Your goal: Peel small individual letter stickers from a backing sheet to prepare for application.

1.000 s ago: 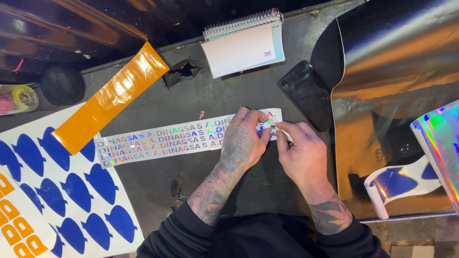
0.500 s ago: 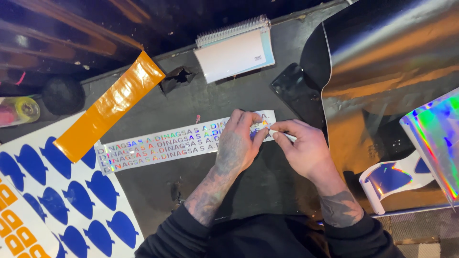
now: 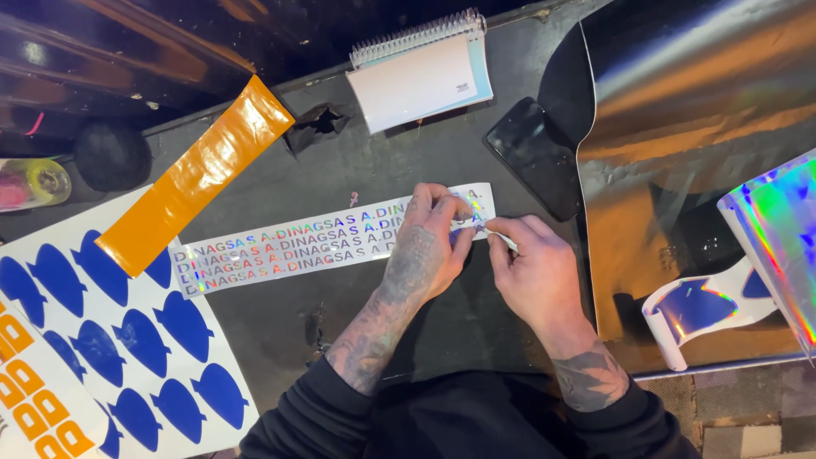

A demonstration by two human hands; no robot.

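A long white strip of holographic lettering stickers point(image 3: 289, 249) lies across the dark table point(image 3: 357, 161). My left hand point(image 3: 425, 246) rests on the strip's right end, fingers pressing and pinching it. My right hand point(image 3: 535, 272) sits just to the right, thumb and forefinger pinched on a thin pale tool point(image 3: 501, 238) whose tip meets the strip's edge near the left fingers. Both forearms are tattooed, in black sleeves.
An orange vinyl strip point(image 3: 195, 174) lies at upper left. White sheets of blue shapes point(image 3: 127, 340) and orange stickers point(image 3: 34, 408) fill the lower left. A spiral notepad point(image 3: 421, 81), black phone point(image 3: 535, 157), large glossy curled sheet point(image 3: 697, 127) and holographic rolls point(image 3: 778, 229) lie behind and right.
The view has shifted slightly. Both hands stay at the strip's right end, with the fingers working in small motions; the strip has not moved.
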